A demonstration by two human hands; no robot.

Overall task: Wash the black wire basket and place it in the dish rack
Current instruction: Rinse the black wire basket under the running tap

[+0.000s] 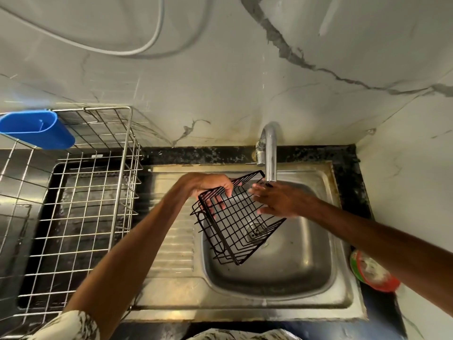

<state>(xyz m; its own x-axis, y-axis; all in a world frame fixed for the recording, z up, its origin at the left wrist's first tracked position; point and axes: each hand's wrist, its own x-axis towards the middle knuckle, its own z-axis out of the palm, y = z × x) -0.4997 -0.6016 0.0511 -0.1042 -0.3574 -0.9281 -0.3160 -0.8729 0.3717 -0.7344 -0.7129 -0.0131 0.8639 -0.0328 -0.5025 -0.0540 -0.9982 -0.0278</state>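
Past the sleeve point(68, 325), the left hand point(210, 186) has its fingers clamped on the basket point(235, 231). The right hand point(277, 200) lies on it with fingers spread, under the tap point(269, 153). Washing, I'd say; the rack point(81, 192) comes next.

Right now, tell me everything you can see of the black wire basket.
The black wire basket is a rectangular grid of thin, dark-coated wire with low wire walls and a thicker rim. It looks empty. It is held tilted in the air over the sink basin, with its upper corner just under the faucet spout. The left hand grips its upper-left rim, fingers curled through the mesh. The right hand lies on its right side with straight fingers. I cannot tell whether water is running.
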